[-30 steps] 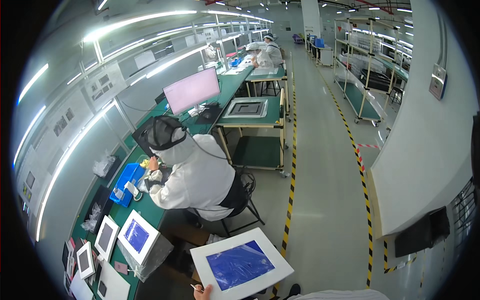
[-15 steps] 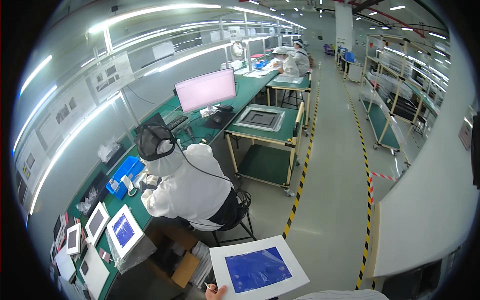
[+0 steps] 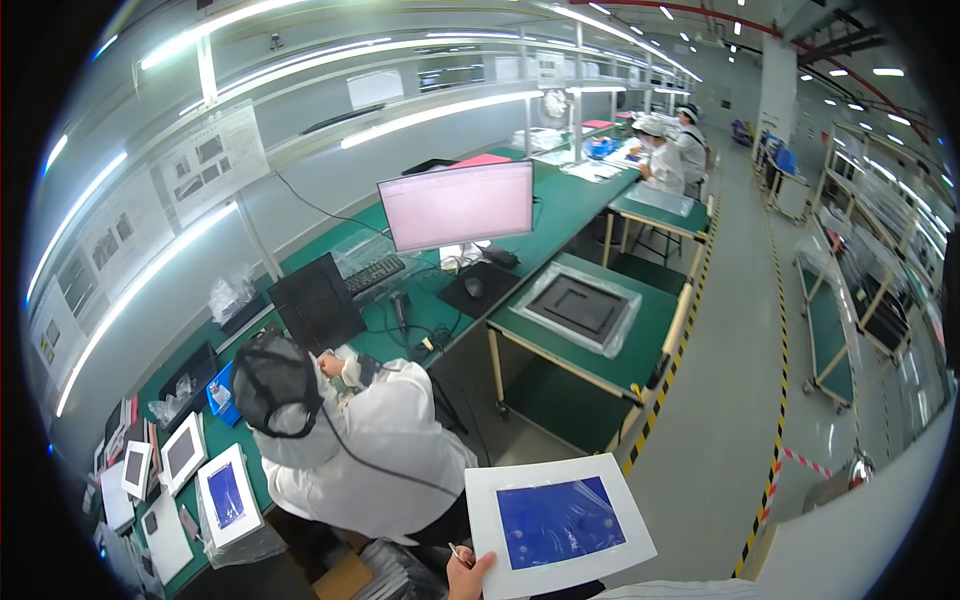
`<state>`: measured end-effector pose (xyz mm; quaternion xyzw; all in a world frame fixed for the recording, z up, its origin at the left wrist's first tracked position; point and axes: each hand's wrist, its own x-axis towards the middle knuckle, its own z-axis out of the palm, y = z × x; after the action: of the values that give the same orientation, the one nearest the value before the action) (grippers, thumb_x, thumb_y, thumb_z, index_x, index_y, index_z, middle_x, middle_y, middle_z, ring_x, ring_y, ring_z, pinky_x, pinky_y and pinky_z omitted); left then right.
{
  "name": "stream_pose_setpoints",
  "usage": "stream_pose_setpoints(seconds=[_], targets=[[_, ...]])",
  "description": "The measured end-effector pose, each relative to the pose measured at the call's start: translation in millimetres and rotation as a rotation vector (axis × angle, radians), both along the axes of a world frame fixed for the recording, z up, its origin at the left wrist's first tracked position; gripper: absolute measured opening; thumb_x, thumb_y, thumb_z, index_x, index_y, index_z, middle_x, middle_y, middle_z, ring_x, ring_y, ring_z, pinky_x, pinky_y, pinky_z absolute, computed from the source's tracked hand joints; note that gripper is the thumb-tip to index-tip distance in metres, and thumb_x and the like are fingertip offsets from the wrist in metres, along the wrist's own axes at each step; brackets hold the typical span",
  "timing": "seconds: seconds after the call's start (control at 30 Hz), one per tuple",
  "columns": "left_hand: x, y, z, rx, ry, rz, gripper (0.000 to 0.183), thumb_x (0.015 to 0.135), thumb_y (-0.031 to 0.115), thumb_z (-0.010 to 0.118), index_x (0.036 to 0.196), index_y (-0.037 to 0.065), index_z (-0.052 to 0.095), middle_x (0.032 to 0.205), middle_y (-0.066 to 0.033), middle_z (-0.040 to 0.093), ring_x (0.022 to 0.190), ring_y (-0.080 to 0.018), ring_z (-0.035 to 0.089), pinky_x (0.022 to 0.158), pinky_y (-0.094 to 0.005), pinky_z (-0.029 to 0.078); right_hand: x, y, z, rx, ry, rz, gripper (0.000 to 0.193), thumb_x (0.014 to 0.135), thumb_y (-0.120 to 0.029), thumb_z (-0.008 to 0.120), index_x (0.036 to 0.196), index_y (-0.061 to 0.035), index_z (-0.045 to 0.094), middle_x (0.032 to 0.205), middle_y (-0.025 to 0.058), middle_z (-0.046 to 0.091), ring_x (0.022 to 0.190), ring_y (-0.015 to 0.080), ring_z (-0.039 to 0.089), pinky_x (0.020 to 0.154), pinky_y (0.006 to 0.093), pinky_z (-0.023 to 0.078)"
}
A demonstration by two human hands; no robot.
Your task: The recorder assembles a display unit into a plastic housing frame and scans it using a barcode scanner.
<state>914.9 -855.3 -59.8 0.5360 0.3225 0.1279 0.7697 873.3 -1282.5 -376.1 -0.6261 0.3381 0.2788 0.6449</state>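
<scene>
My left hand [image 3: 470, 576] grips the lower left edge of a white-framed flat panel [image 3: 640, 535], thumb on top. The panel's middle is covered by a wrinkled, shiny blue film [image 3: 562, 522], and it is held tilted in front of me. A thin, light stick-like thing [image 3: 456, 551] pokes out between the fingers of the same hand; its kind is unclear. My right hand is out of the picture. Part of a pale striped sleeve [image 3: 665, 591] shows at the lower edge, right of the panel.
A seated co-worker [image 3: 375, 455] in white is just ahead at the green bench [image 3: 440, 300]. Similar framed panels [image 3: 212, 500] stand at left. A monitor [image 3: 460, 205] and a wheeled cart [image 3: 530, 325] with a black frame are beyond. Striped tape [image 3: 690, 345] lines the aisle.
My view has shifted closer to the bench, and the panel in my left hand sits farther right in the picture. The co-worker has leaned forward, one hand now showing by a black panel.
</scene>
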Motion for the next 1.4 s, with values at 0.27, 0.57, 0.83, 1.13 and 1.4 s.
stream_pose_setpoints(seconds=[0.27,0.57,0.83,1.13,1.4], targets=[[139.5,-10.7,48.0,-0.02,-0.061,0.293,0.027,0.083,0.011,0.069,0.099,0.003,0.049,0.087,-0.0046,0.056,0.076,-0.0129,0.054,0.063,-0.0259,0.046,335.3,4.6,64.5,0.164,-0.464,0.975,0.057,0.086,-0.032,0.055,0.137,-0.0121,0.041,0.12,0.0154,0.055,0.102,0.0192,0.053,0.087,0.0284,0.044],[225.8,-9.4,82.2,0.262,0.179,0.709,0.028,0.078,0.009,0.073,0.084,0.005,0.046,0.075,-0.0009,0.044,0.068,-0.0125,0.043,0.059,-0.0271,0.04,584.3,265.7,163.3,0.238,-0.308,0.949,0.035,0.085,-0.009,0.059,0.119,0.0001,0.052,0.094,0.0106,0.064,0.087,0.0211,0.063,0.078,0.0334,0.052],[274.4,48.1,119.5,0.357,0.214,0.81,0.034,0.081,0.007,0.071,0.077,0.01,0.037,0.073,0.0022,0.035,0.066,-0.0107,0.036,0.057,-0.0256,0.035,708.1,498.7,230.9,0.514,-0.341,0.862,0.027,0.092,-0.019,0.055,0.113,-0.0031,0.056,0.089,0.0075,0.062,0.075,0.0147,0.062,0.066,0.0282,0.053],[290.4,87.8,124.8,0.352,0.248,0.952,0.04,0.081,0.007,0.071,0.074,0.012,0.033,0.071,0.0041,0.032,0.064,-0.0088,0.032,0.058,-0.023,0.034,724.7,772.2,229.2,0.32,-0.509,1.1,0.062,0.082,-0.036,0.068,0.124,0.0014,0.041,0.102,0.0126,0.058,0.087,0.0185,0.06,0.071,0.0307,0.05],[327.2,110.4,128.5,0.319,0.5,0.983,0.037,0.081,0.01,0.072,0.076,0.011,0.035,0.073,0.0036,0.032,0.067,-0.0106,0.033,0.061,-0.0256,0.036,721.0,850.7,197.7,0.237,-0.312,1.057,0.062,0.079,-0.028,0.068,0.121,0.0044,0.036,0.095,0.0166,0.055,0.087,0.0265,0.061,0.07,0.0397,0.052]])
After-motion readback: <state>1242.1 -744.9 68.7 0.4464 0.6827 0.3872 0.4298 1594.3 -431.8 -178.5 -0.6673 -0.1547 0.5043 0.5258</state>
